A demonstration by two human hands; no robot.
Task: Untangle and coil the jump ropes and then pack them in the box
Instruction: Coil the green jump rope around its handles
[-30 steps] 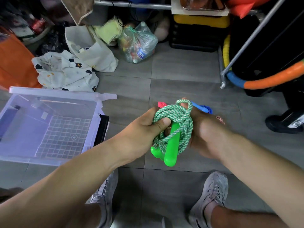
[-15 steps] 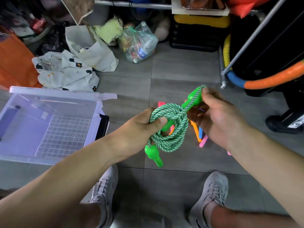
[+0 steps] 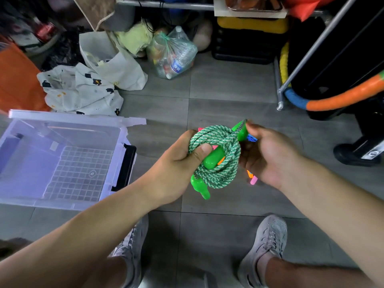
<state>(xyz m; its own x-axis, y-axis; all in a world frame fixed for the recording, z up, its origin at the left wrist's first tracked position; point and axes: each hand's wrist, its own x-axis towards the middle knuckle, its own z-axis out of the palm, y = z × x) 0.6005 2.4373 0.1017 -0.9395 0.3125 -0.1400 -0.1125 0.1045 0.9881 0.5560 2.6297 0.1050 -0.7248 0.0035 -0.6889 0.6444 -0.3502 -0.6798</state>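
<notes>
Holding the coil together is the job of the left hand (image 3: 176, 163): its fingers are wrapped round the bundled green jump rope (image 3: 214, 154), with the thumb pressed across the loops so they cannot spring apart. The loops hang as a tight ring above the grey tiled floor (image 3: 228, 90), well off it, roughly above and ahead of the person's two grey shoes (image 3: 268, 242).

The right hand (image 3: 268, 154) is closed on the upper green handle (image 3: 241, 130), pinching it near its top end, where the rope's tail enters it. That handle is threaded through the middle of the ring, its rounded lower end showing just beside the left thumb. This looks like the locking step: passing the handle through the coil should keep the wraps from loosening once released. The second green handle (image 3: 200, 187) dangles free below the left hand.

Behind the coil, on the floor, lie bits of pink, orange and blue, probably other ropes' handles (image 3: 252, 179); they are mostly hidden, so their state cannot be told.

The clear plastic box (image 3: 68, 199) sits open on the floor to the left, well apart from the coil, with its lid (image 3: 72, 119) tipped back at the far edge. Nothing shows on its gridded bottom, so packing seems not yet begun.
</notes>
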